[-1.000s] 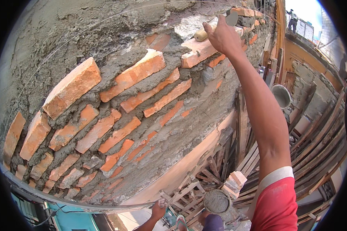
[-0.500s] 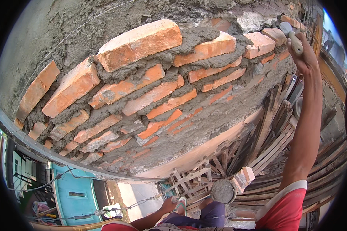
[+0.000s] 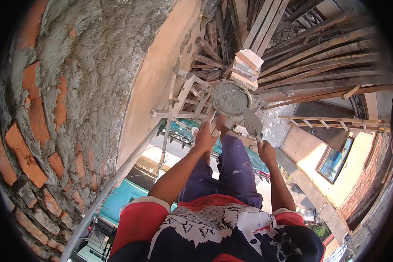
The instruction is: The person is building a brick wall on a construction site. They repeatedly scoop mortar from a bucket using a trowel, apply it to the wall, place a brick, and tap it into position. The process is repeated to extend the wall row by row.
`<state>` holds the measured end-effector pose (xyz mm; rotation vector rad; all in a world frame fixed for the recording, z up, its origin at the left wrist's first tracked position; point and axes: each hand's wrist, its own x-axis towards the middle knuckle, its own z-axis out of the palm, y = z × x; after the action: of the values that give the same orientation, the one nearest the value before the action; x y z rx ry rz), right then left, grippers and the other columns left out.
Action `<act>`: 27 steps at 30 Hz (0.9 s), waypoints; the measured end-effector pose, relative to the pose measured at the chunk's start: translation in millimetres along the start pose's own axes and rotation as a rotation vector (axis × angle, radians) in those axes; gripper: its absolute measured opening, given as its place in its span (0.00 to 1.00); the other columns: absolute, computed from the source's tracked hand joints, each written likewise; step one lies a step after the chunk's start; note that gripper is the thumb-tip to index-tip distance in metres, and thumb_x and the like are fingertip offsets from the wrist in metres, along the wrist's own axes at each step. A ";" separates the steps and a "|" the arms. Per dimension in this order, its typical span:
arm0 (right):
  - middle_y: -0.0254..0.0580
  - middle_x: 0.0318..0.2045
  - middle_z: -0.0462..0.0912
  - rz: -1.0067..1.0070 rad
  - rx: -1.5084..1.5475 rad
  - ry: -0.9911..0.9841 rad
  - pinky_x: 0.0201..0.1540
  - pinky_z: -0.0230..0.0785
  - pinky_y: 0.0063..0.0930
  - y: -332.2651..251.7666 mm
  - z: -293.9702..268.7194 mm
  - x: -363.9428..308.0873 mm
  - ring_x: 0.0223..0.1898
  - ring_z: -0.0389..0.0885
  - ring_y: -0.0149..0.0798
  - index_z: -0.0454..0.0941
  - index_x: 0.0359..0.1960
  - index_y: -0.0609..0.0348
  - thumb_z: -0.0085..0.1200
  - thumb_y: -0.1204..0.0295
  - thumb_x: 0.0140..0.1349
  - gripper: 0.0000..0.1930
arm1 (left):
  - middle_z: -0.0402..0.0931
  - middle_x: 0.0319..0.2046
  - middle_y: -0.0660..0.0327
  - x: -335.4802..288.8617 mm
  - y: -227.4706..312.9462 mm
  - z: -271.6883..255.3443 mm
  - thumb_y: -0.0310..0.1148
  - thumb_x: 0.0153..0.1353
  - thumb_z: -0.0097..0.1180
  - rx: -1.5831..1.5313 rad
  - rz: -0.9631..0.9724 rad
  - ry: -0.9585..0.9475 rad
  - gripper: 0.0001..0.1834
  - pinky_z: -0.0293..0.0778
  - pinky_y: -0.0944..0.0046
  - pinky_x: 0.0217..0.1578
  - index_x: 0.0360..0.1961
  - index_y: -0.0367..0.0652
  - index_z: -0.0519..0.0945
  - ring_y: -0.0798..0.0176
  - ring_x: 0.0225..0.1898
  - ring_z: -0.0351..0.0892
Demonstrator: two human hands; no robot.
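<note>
A trowel (image 3: 252, 122) is being gripped by the right hand (image 3: 267, 152), clamped on its handle, near the right rim of a mortar bucket (image 3: 250, 99); whether anything is being held by the left hand (image 3: 204, 139) cannot be told. The bucket's far right is being blocked by stacked bricks (image 3: 246, 69), timber planks (image 3: 325, 70) beyond

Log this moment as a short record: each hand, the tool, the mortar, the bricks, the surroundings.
Right hand: closed around the handle of a trowel
Left hand: near the mortar container; whether it holds anything is unclear
Tool position: blade at the container's near edge; contact cannot be told
Mortar: grey, in a round container
Bricks: small stack beside the container
Wall: on the left, rough grey with orange bricks showing
Timber: long pieces, upper right
</note>
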<state>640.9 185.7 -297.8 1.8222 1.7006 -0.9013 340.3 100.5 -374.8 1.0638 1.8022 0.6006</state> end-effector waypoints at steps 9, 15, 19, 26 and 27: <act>0.66 0.34 0.86 -0.025 -0.030 0.154 0.43 0.75 0.62 -48.1 81.1 116.4 0.39 0.85 0.70 0.76 0.48 0.58 0.45 0.47 0.74 0.24 | 0.53 0.72 0.32 123.6 -37.2 67.6 0.38 0.65 0.62 0.097 0.005 0.196 0.47 0.57 0.41 0.72 0.77 0.35 0.49 0.28 0.74 0.54; 0.70 0.34 0.85 0.171 0.041 0.133 0.46 0.72 0.66 -25.7 108.9 94.6 0.40 0.83 0.74 0.76 0.49 0.61 0.47 0.48 0.74 0.25 | 0.62 0.69 0.32 184.5 -90.7 56.9 0.29 0.69 0.51 -0.108 -0.130 -0.102 0.42 0.63 0.42 0.68 0.79 0.43 0.46 0.30 0.69 0.63; 0.48 0.22 0.80 0.026 0.640 0.184 0.27 0.73 0.41 -45.9 180.2 180.8 0.22 0.80 0.46 0.77 0.40 0.61 0.49 0.46 0.74 0.26 | 0.65 0.68 0.34 188.3 -80.4 66.1 0.28 0.69 0.48 -0.062 -0.048 -0.029 0.39 0.65 0.43 0.66 0.79 0.45 0.50 0.30 0.67 0.66; 0.31 0.18 0.71 0.101 1.028 -0.178 0.18 0.62 0.25 -31.5 143.8 160.7 0.16 0.70 0.27 0.76 0.38 0.56 0.49 0.45 0.75 0.25 | 0.64 0.70 0.36 195.1 -76.4 51.6 0.29 0.69 0.53 -0.095 -0.134 -0.095 0.40 0.65 0.45 0.67 0.79 0.44 0.51 0.33 0.70 0.65; 0.31 0.18 0.71 0.082 0.981 -0.176 0.18 0.62 0.25 -22.0 138.0 157.2 0.16 0.70 0.27 0.76 0.38 0.56 0.49 0.45 0.75 0.25 | 0.64 0.70 0.35 193.8 -71.3 48.0 0.31 0.69 0.54 -0.087 -0.138 -0.095 0.41 0.65 0.46 0.67 0.79 0.43 0.51 0.34 0.70 0.65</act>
<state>601.4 192.0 -504.3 2.2365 1.1064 -2.0216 316.2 229.3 -541.5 0.8870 1.7349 0.5315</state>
